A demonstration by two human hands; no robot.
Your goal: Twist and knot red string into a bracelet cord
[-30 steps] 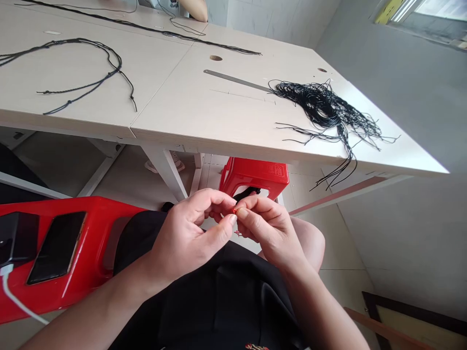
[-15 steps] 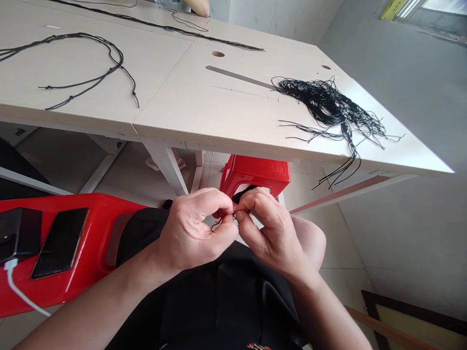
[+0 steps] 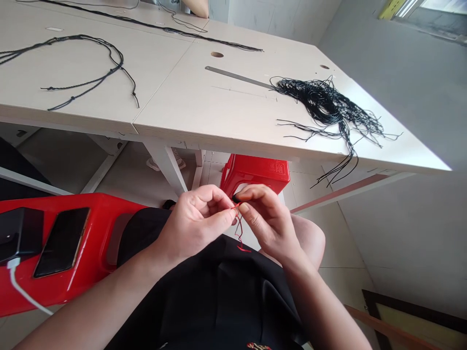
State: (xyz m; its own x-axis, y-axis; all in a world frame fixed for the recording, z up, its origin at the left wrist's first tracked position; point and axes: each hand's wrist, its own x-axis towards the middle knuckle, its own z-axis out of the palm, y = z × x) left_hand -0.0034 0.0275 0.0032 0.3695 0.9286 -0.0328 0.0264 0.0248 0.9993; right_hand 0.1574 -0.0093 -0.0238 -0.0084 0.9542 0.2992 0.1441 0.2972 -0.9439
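Over my lap, a thin red cord (image 3: 239,228) runs between my fingertips, and its loose ends dangle down toward the dark cloth on my legs. My left hand (image 3: 202,214) pinches it between thumb and fingers. Close by on the right, my right hand (image 3: 264,214) is also closed on the cord with thumb and forefinger. Part of the cord is hidden by the fingers, so I cannot make out whether it is knotted there.
On the pale table (image 3: 175,107) lie a tangled bundle of black cords (image 3: 324,104), a steel ruler (image 3: 237,77) and looped black cords (image 3: 116,58). A red stool (image 3: 260,170) stands under it. At left, another red stool (image 3: 98,218) holds a phone (image 3: 62,240) and a black box (image 3: 25,233).
My fingertips have shifted slightly upward and opened out a little, the left fingers uncurling. More of the red cord now shows, with its ends hanging below the hands.
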